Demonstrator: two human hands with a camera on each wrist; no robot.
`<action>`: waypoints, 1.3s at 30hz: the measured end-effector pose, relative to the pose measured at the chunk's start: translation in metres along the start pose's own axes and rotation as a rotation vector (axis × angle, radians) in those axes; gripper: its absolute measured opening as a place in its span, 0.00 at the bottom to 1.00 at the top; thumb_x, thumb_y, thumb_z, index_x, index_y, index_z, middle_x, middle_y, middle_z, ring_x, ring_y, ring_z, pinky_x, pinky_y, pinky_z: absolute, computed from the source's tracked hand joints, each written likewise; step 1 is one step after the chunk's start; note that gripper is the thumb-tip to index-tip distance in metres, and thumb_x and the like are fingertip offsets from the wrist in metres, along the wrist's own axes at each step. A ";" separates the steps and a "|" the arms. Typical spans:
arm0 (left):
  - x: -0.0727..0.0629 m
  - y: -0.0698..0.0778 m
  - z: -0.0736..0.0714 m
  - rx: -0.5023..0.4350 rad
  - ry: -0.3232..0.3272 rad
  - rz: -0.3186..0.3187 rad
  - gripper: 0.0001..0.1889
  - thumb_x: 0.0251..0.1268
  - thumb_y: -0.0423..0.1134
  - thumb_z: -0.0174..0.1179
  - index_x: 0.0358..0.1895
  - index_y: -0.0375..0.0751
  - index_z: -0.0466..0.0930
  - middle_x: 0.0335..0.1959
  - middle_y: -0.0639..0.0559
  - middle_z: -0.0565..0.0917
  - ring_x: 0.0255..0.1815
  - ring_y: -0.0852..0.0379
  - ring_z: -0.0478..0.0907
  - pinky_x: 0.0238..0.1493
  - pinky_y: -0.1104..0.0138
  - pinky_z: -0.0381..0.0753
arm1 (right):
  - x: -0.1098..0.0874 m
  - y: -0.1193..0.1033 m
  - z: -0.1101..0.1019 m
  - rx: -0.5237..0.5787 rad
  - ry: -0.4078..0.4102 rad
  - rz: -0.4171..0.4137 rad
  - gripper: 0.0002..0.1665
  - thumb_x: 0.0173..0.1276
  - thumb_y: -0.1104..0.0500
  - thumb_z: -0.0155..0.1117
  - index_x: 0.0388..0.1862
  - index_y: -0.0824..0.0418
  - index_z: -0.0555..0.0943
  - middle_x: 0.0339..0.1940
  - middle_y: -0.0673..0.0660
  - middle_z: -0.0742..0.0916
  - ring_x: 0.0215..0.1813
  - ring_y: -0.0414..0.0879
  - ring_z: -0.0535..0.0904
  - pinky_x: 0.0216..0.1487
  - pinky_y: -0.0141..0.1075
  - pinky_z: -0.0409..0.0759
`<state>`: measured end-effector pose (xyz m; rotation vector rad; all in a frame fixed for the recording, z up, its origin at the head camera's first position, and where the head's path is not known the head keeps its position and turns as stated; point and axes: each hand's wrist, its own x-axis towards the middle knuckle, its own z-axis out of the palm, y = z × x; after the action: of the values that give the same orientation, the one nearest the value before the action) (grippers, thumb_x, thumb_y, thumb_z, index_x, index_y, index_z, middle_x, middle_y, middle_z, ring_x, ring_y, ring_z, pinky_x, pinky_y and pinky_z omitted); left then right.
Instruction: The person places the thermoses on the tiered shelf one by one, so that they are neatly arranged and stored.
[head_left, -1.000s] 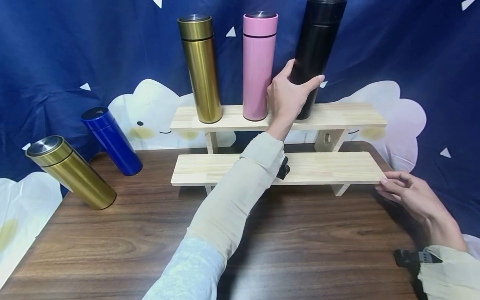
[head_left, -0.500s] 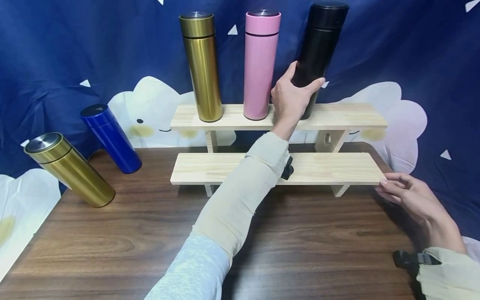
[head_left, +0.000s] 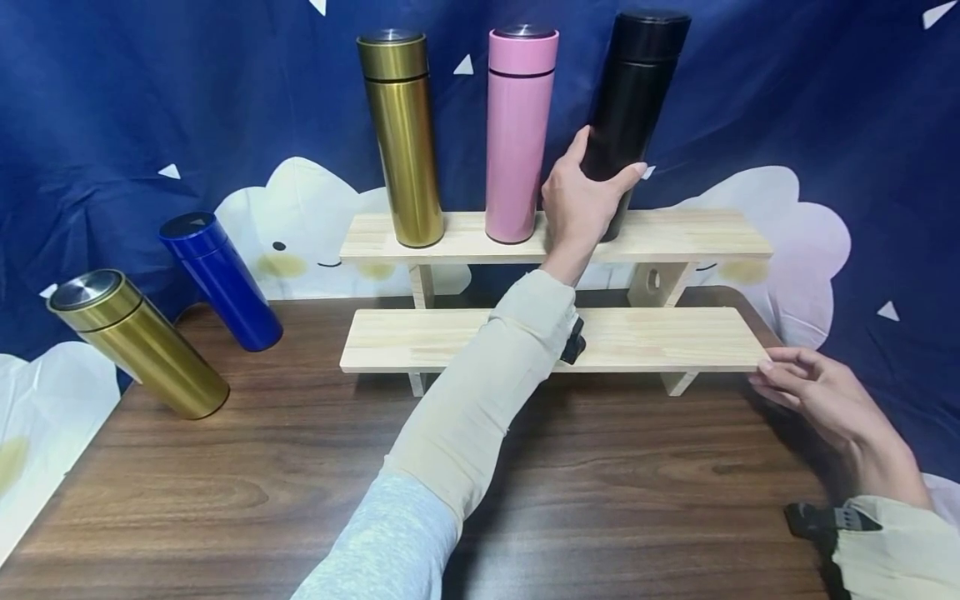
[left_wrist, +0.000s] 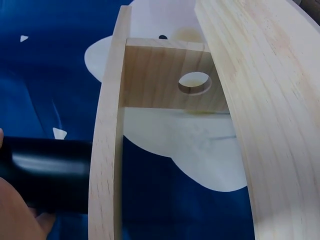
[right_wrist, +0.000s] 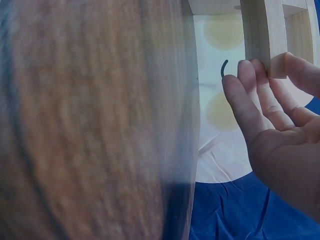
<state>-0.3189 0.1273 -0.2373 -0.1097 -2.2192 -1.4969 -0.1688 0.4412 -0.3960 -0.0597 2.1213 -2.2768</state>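
My left hand [head_left: 581,200] grips a black thermos flask [head_left: 637,108] low on its body, thumb on the right side. The flask stands on the upper board of a two-tier wooden shelf [head_left: 697,233], leaning slightly right in the head view. In the left wrist view the flask [left_wrist: 50,175] lies sideways, its base end at the board's edge. My right hand [head_left: 832,400] pinches the right end of the lower board [head_left: 660,333], thumb above and fingers below. A pink thermos flask [head_left: 519,150] and a gold thermos flask [head_left: 405,150] stand left of the black one.
A blue thermos flask [head_left: 228,287] and a second gold flask [head_left: 150,350] stand on the brown wooden table [head_left: 225,500] at the left. Behind the shelf hangs a dark blue cloth [head_left: 787,83] with white cloud shapes. My left forearm crosses over the lower board.
The black flask has come down slightly onto the upper board, and my left hand has shifted a little down and right with it. My right hand keeps its place on the lower board.
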 end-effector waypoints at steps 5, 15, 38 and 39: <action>-0.005 -0.002 -0.001 0.004 0.009 0.015 0.43 0.52 0.56 0.77 0.74 0.58 0.71 0.65 0.61 0.79 0.63 0.64 0.74 0.60 0.73 0.69 | -0.001 0.001 -0.003 -0.001 -0.003 -0.002 0.15 0.73 0.74 0.57 0.44 0.55 0.82 0.37 0.52 0.89 0.39 0.41 0.88 0.43 0.30 0.84; -0.018 -0.008 -0.007 -0.086 0.022 0.036 0.40 0.54 0.53 0.76 0.72 0.53 0.74 0.64 0.60 0.80 0.63 0.65 0.75 0.61 0.72 0.67 | 0.000 0.002 -0.003 0.026 -0.011 -0.014 0.16 0.73 0.75 0.55 0.44 0.56 0.82 0.37 0.53 0.89 0.39 0.42 0.88 0.42 0.31 0.84; -0.044 -0.047 -0.052 -0.336 -0.019 0.051 0.17 0.58 0.44 0.74 0.48 0.41 0.86 0.38 0.52 0.86 0.38 0.62 0.81 0.41 0.74 0.77 | 0.003 0.002 -0.005 0.006 -0.026 -0.013 0.16 0.74 0.74 0.56 0.44 0.55 0.83 0.37 0.52 0.89 0.39 0.42 0.88 0.43 0.30 0.84; -0.044 -0.048 -0.054 -0.342 -0.010 0.057 0.16 0.58 0.43 0.74 0.47 0.41 0.86 0.38 0.52 0.85 0.38 0.61 0.81 0.41 0.74 0.77 | 0.003 0.002 -0.005 0.009 -0.027 -0.014 0.16 0.74 0.74 0.56 0.44 0.55 0.83 0.37 0.53 0.89 0.39 0.42 0.88 0.43 0.30 0.84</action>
<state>-0.2769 0.0674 -0.2806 -0.2859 -1.9301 -1.8322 -0.1721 0.4455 -0.3981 -0.1043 2.1041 -2.2794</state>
